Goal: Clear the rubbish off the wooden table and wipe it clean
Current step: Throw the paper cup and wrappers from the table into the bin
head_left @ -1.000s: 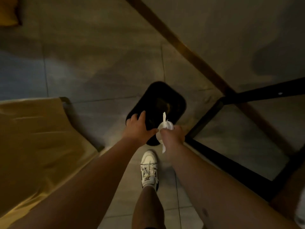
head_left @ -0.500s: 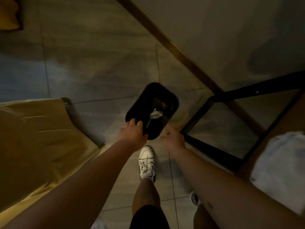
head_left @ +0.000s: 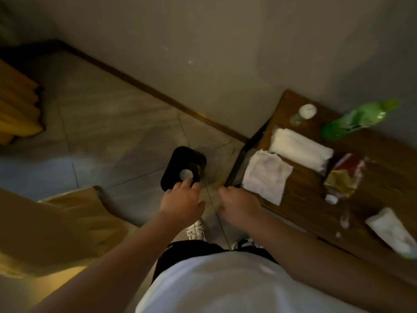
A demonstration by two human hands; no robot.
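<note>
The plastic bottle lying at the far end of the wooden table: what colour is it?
Green, with a shiny wrapper; the bottle shows, slightly blurred, in the head view.

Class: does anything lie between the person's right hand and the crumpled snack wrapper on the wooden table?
Yes. A flat white cloth lies on the wooden table between the empty right hand and the crumpled red-and-yellow snack wrapper; reaching over it looks easy.

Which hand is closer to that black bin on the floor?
The left hand: its fingers reach the black bin's near rim. The right hand hangs empty off to the bin's right, by the wooden table.
</note>
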